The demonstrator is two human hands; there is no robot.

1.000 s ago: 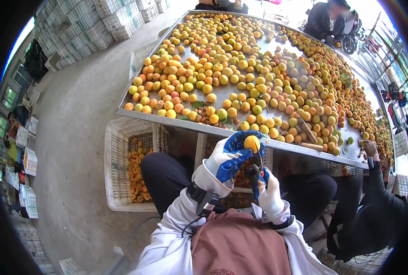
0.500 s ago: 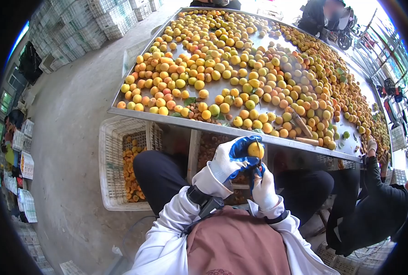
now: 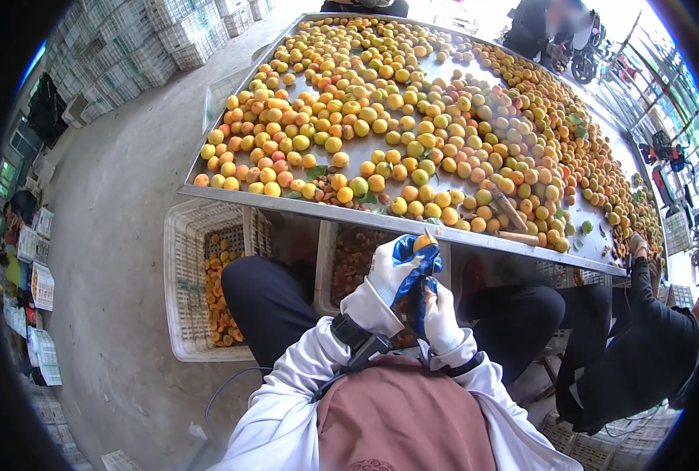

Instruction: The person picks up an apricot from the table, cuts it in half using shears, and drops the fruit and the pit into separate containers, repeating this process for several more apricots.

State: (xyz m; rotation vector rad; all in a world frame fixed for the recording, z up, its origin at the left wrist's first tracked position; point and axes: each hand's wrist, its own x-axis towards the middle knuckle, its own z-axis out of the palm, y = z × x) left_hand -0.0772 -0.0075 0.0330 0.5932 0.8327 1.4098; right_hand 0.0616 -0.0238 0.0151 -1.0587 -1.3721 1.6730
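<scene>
My left hand (image 3: 392, 271), in a white glove with blue coating, is closed around a yellow-orange apricot (image 3: 425, 242) just off the table's near edge. My right hand (image 3: 442, 318), gloved the same way, sits just below and grips a small knife (image 3: 430, 235). The narrow blade stands upright against the apricot; its handle is mostly hidden by the fingers. Beyond my hands, many apricots (image 3: 365, 114) lie spread over the metal table (image 3: 302, 206).
Beside my left leg stands a white crate (image 3: 178, 290) holding apricot halves (image 3: 217, 302). Another crate (image 3: 325, 267) with brownish pieces sits under the table. Wooden sticks (image 3: 509, 210) lie among the fruit. At right, a co-worker's gloved hand (image 3: 638, 244) reaches the table. Stacked crates (image 3: 122, 47) stand far left.
The apricot has turned in my left hand and come slightly lower, showing less of itself. My right hand has shifted a little left and down, and the blade now shows beside the fruit.
</scene>
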